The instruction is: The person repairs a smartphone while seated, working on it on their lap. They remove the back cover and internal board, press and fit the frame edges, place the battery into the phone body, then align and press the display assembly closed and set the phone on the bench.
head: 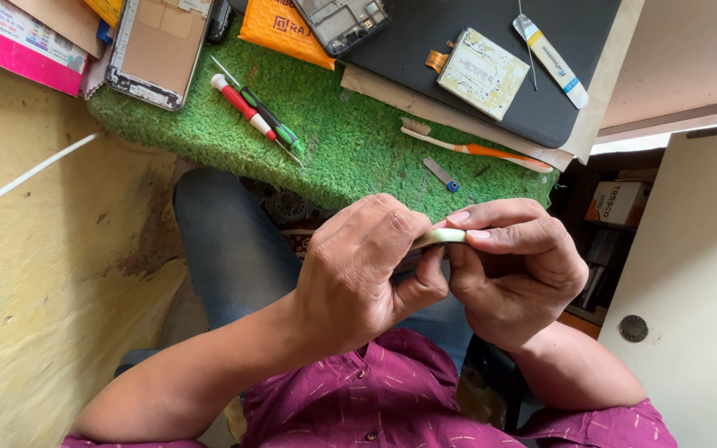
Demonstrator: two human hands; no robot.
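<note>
Both hands, the left hand [367, 274] and right hand [516, 270], pinch a thin pale green piece [441, 236]. Squeezing too hard could snap it or drop it.

1. A small phone-repair workshop: the counter [350, 158] wears a green artificial-grass mat.
2. On the far left lies an opened phone body with bare back [158, 46].
3. Near it, red and green precision screwdrivers [255, 112].
4. Farther right, an orange-handled toothbrush [475, 148] and a loose screen part with orange flex cable [481, 73].
</note>
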